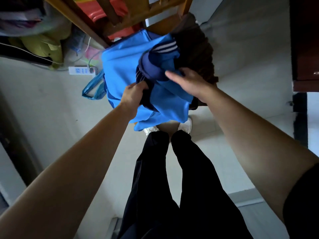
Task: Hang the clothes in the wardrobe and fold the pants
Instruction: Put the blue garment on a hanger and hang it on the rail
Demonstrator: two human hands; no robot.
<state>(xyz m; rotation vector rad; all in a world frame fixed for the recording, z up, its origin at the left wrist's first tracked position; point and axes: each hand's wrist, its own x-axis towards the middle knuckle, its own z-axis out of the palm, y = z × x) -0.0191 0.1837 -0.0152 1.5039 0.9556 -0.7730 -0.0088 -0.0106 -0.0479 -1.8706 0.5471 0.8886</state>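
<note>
A bright blue jacket (124,69) with a navy collar and white stripes (165,47) hangs bunched in front of me, above my feet. My left hand (133,94) is closed on a dark navy fold at the jacket's lower left. My right hand (188,80) lies on the jacket's right side, fingers spread flat over the navy collar part; its grip is not clear. A dark brown garment (202,49) lies behind the jacket on a wooden chair (160,16).
The chair stands straight ahead with an orange item (119,6) behind its slats. A white power strip (82,70) and a blue transparent bag (94,88) lie on the floor to the left. Dark furniture (303,40) stands at right. My black-trousered legs (172,178) are below.
</note>
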